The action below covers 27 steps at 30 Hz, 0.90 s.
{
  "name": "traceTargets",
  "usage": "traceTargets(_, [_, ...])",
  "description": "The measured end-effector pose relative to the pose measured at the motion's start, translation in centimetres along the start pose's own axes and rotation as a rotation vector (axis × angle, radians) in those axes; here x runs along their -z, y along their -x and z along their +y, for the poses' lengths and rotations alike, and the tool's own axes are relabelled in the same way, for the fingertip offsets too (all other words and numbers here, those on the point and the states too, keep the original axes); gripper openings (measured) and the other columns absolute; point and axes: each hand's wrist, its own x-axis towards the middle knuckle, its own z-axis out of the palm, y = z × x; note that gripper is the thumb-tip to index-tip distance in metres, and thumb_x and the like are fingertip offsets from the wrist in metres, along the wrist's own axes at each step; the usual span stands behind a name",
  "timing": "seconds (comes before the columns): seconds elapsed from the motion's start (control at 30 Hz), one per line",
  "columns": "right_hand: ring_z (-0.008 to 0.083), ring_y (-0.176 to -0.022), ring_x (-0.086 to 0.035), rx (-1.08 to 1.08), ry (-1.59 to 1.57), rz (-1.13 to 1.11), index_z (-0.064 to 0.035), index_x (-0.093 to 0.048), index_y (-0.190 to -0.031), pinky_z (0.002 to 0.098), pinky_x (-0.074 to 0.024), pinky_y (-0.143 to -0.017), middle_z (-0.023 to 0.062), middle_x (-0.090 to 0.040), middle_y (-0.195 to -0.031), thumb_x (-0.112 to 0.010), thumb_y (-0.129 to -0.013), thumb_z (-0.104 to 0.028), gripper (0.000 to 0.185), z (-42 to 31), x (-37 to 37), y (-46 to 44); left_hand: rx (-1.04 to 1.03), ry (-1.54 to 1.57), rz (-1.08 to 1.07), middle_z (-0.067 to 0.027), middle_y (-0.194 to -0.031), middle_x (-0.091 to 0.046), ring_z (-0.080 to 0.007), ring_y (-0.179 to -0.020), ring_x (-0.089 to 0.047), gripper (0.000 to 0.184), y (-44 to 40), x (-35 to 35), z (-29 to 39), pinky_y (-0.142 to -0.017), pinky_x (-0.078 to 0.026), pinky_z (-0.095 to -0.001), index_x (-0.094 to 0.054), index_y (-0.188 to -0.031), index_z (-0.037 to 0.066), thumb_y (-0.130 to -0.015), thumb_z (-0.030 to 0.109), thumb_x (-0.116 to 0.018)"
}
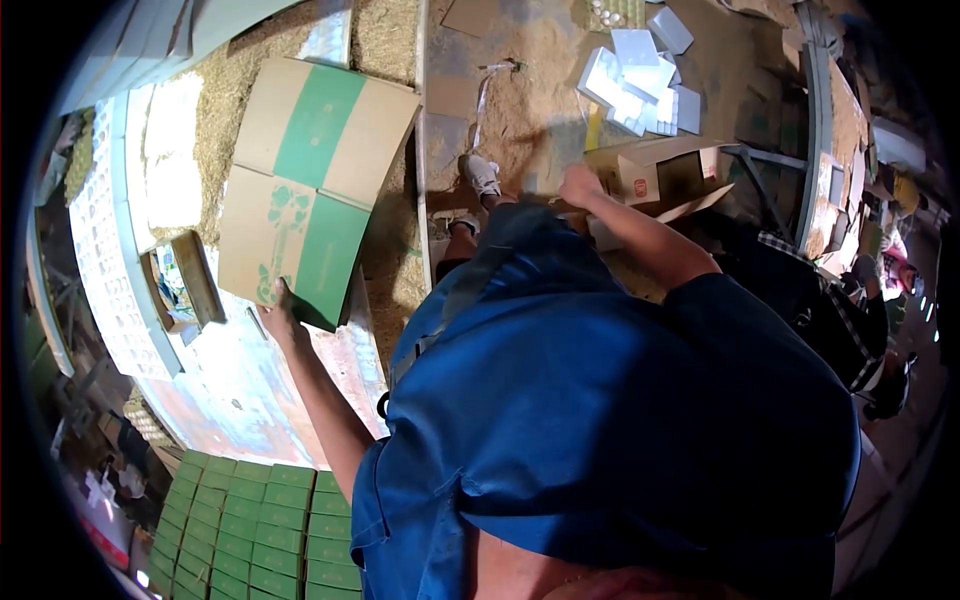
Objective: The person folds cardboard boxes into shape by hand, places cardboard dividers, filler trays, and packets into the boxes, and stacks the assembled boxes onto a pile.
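A folded-flat cardboard box [275, 165], brown with a broad green stripe and green print, leans over the bench at my left. My left hand [281, 312] grips its lower edge, thumb on the printed face. On the other side, my right hand [580, 187] is closed like a fist, beside the left end of an open brown cardboard box [637, 178]. Whether anything is inside those fingers is hidden. That open box lies with its flaps spread and a dark opening showing.
White boxes [640, 75] lie piled on the dusty floor ahead, near an egg tray [615, 14]. Stacked green cartons [255, 525] stand at lower left. A wooden-sided box [185, 280] sits on the bench [240, 385]. A person in dark clothes [800, 290] is at my right.
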Motion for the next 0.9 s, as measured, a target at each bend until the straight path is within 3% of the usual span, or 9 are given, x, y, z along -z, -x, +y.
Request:
traceTargets(0.3, [0.0443, -0.095, -0.064, 0.010, -0.055, -0.213, 0.0057, -0.069, -0.093, 0.0478, -0.0521, -0.080, 0.0300, -0.066, -0.098, -0.058, -0.080, -0.021, 0.032, 6.8, -3.8, -3.7, -0.017, -0.060, 0.053, -0.0115, -0.121, -0.059, -0.0210, -0.103, -0.061, 0.061, -0.3, 0.6, -0.2, -0.086, -0.051, -0.0327, -0.041, -0.137, 0.004, -0.086, 0.009, -0.073])
traceTargets(0.37, [0.0387, -0.082, -0.066, 0.208, 0.074, -0.175, -0.0061, -0.073, -0.079, 0.0462, -0.0510, -0.073, 0.0206, -0.067, -0.082, -0.059, -0.077, -0.017, 0.017, 5.9, -5.8, -3.8, 0.043, -0.066, 0.068, -0.0137, -0.127, -0.055, -0.0237, -0.108, -0.058, 0.065, -0.1, 0.7, -0.3, -0.090, -0.050, -0.0352, -0.038, -0.140, 0.006, -0.085, 0.005, -0.072])
traceTargets(0.43, [0.0356, -0.077, -0.065, 0.227, -0.114, -0.183, -0.0088, -0.073, -0.080, 0.0428, -0.0509, -0.070, 0.0176, -0.067, -0.079, -0.058, -0.076, -0.018, 0.017, 3.4, -4.1, -2.4, 0.018, -0.056, 0.105, -0.0164, -0.133, -0.050, -0.0260, -0.114, -0.056, 0.069, 0.2, 0.2, -0.2, -0.093, -0.050, -0.0375, -0.035, -0.143, 0.005, -0.085, 0.007, -0.073])
traceTargets(0.47, [0.0380, -0.077, -0.067, 0.316, -0.232, -0.172, -0.0029, -0.072, -0.078, 0.0446, -0.0515, -0.069, 0.0237, -0.067, -0.081, -0.061, -0.078, -0.024, 0.024, 3.0, -4.3, -2.4, 0.017, -0.074, 0.126, -0.0181, -0.137, -0.048, -0.0274, -0.117, -0.054, 0.073, 0.2, 0.2, -0.2, -0.095, -0.049, -0.0391, -0.033, -0.145, 0.005, -0.085, 0.010, -0.074])
traceTargets(0.5, [0.0376, -0.077, -0.067, 0.184, -0.392, -0.195, -0.0037, -0.072, -0.079, 0.0432, -0.0517, -0.070, 0.0230, -0.067, -0.081, -0.062, -0.077, -0.023, 0.022, 2.1, -3.8, -1.3, 0.023, -0.083, 0.107, -0.0181, -0.137, -0.048, -0.0274, -0.117, -0.054, 0.073, 0.5, -0.9, 0.5, -0.095, -0.049, -0.0391, -0.033, -0.145, 0.005, -0.085, 0.010, -0.074])
traceTargets(0.6, [0.0393, -0.082, -0.066, 0.027, -0.477, -0.137, -0.0044, -0.073, -0.082, 0.0417, -0.0514, -0.074, 0.0208, -0.068, -0.083, -0.063, -0.076, -0.021, 0.020, 1.6, -2.1, -0.7, -0.593, -1.051, 0.343, -0.0238, -0.150, -0.033, -0.0359, -0.138, -0.034, 0.090, 1.9, -3.4, 3.7, -0.113, -0.031, -0.0513, -0.027, -0.152, 0.007, -0.082, 0.032, -0.078])
traceTargets(0.67, [0.0252, -0.075, -0.070, -0.008, -0.243, -0.108, -0.0050, -0.075, -0.087, 0.0335, -0.0522, -0.074, 0.0166, -0.071, -0.081, -0.063, -0.075, -0.012, 0.019, 2.5, -1.5, -1.0, -0.688, -1.112, 0.219, -0.0215, -0.155, -0.026, -0.0364, -0.144, -0.025, 0.083, 0.3, -4.7, 5.0, -0.116, -0.025, -0.0504, -0.031, -0.151, 0.009, -0.085, 0.034, -0.075])
traceTargets(0.87, [0.0281, -0.083, -0.070, -0.135, -0.383, -0.011, -0.0100, -0.077, -0.085, 0.0355, -0.0535, -0.078, 0.0144, -0.073, -0.085, -0.061, -0.078, -0.015, 0.018, 7.9, -1.0, -4.9, -0.849, -1.102, -0.091, -0.0203, -0.156, -0.027, -0.0377, -0.144, -0.024, 0.060, -4.6, -15.7, 7.2, -0.116, -0.023, -0.0465, -0.041, -0.147, 0.010, -0.095, 0.031, -0.061])
traceTargets(0.9, [0.0331, -0.095, -0.067, -0.159, -0.362, -0.050, -0.0112, -0.077, -0.083, 0.0391, -0.0518, -0.086, 0.0145, -0.072, -0.095, -0.059, -0.081, -0.020, 0.020, 8.1, -0.3, -6.4, -0.895, -1.196, -0.098, -0.0211, -0.155, -0.028, -0.0383, -0.143, -0.026, 0.053, -5.7, -16.7, 7.4, -0.116, -0.022, -0.0469, -0.043, -0.146, 0.010, -0.098, 0.031, -0.054])
